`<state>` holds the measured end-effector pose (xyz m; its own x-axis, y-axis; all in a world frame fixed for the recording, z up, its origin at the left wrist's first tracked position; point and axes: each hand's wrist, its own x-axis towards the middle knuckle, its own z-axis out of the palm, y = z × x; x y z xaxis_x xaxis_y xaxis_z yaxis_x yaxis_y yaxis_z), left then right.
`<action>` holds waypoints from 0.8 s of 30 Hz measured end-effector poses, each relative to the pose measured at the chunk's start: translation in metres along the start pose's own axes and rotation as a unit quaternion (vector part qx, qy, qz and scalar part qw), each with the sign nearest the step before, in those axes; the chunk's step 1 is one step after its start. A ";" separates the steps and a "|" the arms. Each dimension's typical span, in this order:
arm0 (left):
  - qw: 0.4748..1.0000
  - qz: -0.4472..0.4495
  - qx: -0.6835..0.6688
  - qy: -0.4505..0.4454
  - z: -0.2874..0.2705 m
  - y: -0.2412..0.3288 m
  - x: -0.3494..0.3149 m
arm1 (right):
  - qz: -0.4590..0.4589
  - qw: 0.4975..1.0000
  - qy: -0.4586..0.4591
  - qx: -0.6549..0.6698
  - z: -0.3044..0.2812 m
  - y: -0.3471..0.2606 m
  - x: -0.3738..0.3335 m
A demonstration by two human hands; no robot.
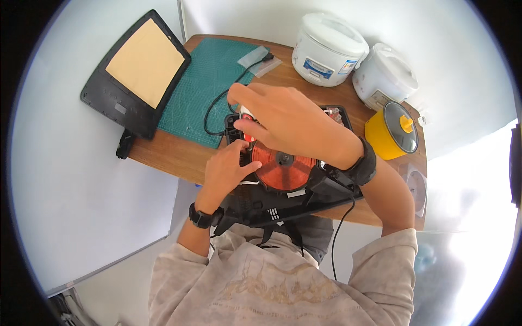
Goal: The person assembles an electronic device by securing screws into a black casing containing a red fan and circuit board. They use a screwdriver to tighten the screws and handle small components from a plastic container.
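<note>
An opened black appliance housing with a round copper-coloured coil in it lies in front of me, much like an induction cooker without its top. My right hand reaches across it and is closed around a red-and-white hand tool, held upright at the housing's left side; its tip is hidden. Close below the tool is my left hand, thumb at the coil's left edge and index finger stretched toward the tool's lower end, with a gap between them. A black cord runs from the housing's far left.
A black-framed panel with a tan sheet leans over the green cutting mat at left. Clear plastic bags lie behind. White rice cookers and a yellow pot stand at right, near a round item in clear packaging.
</note>
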<state>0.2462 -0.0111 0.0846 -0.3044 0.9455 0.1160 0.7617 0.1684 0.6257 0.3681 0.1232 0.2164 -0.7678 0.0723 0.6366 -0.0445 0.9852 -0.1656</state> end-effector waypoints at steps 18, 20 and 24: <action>1.000 -0.005 -0.008 -0.011 -0.006 0.002 -0.001 | 0.165 0.946 -0.265 -0.090 -0.031 -0.019 0.015; 1.000 0.006 0.012 0.005 -0.003 0.000 -0.003 | 0.193 0.941 -0.263 -0.086 -0.039 -0.025 0.016; 1.000 -0.002 0.020 0.007 -0.002 0.003 -0.003 | 0.019 0.997 -0.068 -0.029 -0.020 -0.001 -0.007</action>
<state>0.2476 -0.0140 0.0876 -0.3156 0.9408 0.1235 0.7820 0.1842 0.5955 0.3864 0.1251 0.2269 -0.8480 0.0927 0.5219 0.0214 0.9898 -0.1410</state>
